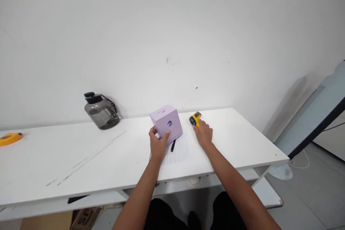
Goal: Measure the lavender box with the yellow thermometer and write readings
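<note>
Fingers: left hand gripping purple box; right hand closed round yellow thermometer.
White table: streaked, eight o'clock from box.
Carton: below, seven to eight; reads "SF".
Bottle: nine o'clock; strap lettering illegible.
Purple box: dial centre, tilted; dark emblem, fine top print unreadable.
Printed sheet: five o'clock; text illegible.
Yellow thermometer: three o'clock.
Black pen: five o'clock.
</note>
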Available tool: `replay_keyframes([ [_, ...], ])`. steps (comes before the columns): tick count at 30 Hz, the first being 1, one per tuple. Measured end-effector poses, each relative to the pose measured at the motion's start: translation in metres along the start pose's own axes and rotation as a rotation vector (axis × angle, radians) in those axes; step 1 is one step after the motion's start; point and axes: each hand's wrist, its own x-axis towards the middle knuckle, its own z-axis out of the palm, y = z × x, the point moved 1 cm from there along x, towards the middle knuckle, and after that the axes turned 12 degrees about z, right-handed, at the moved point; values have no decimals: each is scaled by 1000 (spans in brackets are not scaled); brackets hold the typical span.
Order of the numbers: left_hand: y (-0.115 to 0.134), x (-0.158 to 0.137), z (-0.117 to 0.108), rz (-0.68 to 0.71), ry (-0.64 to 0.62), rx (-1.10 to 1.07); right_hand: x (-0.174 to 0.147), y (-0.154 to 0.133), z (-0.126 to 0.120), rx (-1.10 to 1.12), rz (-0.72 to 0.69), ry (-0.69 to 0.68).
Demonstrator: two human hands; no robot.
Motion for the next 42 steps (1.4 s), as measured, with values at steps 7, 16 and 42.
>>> replay_keyframes([
  [7,2,0,0,4,3,16,-17,-17,2,923,109,-176],
  [16,1,1,0,7,28,84,-34,-23,9,1040,-39,-416],
  [42,-6,2,1,3,-6,150,-47,-23,22,1016,-210,-613],
])
